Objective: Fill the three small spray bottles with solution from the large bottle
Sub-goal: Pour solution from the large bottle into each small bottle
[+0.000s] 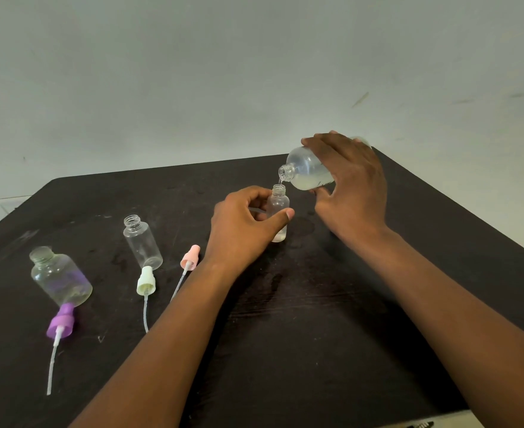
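Note:
My right hand (351, 183) grips the large clear bottle (305, 169), tipped left so its open mouth sits just above a small clear bottle (278, 205). A thin stream of cloudy solution runs into it. My left hand (243, 227) holds that small bottle upright on the dark table (316, 335); a little liquid shows at its bottom. Two more small clear bottles stand uncapped to the left: a narrow one (142, 240) and a wider one (58, 276).
Three spray caps with dip tubes lie on the table: a pink one (189, 257), a pale yellow one (146, 282) and a purple one (60, 322). A pale wall stands behind the table's far edge.

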A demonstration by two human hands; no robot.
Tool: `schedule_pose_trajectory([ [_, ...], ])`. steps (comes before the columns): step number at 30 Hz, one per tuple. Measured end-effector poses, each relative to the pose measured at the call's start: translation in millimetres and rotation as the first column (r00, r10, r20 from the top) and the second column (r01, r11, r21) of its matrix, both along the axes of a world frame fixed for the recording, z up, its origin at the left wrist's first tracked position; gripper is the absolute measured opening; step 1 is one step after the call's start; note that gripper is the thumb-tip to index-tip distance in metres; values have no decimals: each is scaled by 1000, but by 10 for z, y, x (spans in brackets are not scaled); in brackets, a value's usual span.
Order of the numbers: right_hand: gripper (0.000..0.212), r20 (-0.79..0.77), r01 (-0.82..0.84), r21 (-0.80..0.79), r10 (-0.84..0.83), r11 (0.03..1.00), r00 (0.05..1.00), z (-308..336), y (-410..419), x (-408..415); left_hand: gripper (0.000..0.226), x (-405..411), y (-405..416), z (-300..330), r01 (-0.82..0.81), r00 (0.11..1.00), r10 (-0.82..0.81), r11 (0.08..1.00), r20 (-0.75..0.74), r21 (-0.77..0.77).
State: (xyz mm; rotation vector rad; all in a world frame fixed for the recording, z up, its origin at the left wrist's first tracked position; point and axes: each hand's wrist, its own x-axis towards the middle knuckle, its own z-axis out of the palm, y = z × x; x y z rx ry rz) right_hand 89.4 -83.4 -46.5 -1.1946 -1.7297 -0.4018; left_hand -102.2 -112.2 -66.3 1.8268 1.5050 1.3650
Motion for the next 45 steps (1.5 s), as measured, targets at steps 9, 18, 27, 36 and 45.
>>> schedule_pose_trajectory([
  [9, 75, 2, 2, -9, -2, 1000, 1000, 0, -6, 4, 30, 1, 19, -20, 0, 1000, 0, 1000, -8, 11],
  [18, 76, 6, 5, -8, -5, 1000, 1000, 10, -19, -5, 31, 0, 19, -15, -1, 1000, 1, 1000, -19, 15],
  [27, 75, 0, 4, -17, -4, 1000, 1000, 12, -27, -6, 29, -2, 15, -21, 6, 1000, -6, 1000, 8, 0],
  [36, 75, 0, 2, -26, -2, 1000, 1000, 23, -43, -8, 29, 6, 11, -13, 16, 1000, -16, 1000, 3, 3],
  [45, 75, -5, 3, -23, -3, 1000, 1000, 19, -35, -6, 29, 4, 6, -14, 9, 1000, -9, 1000, -7, 13],
])
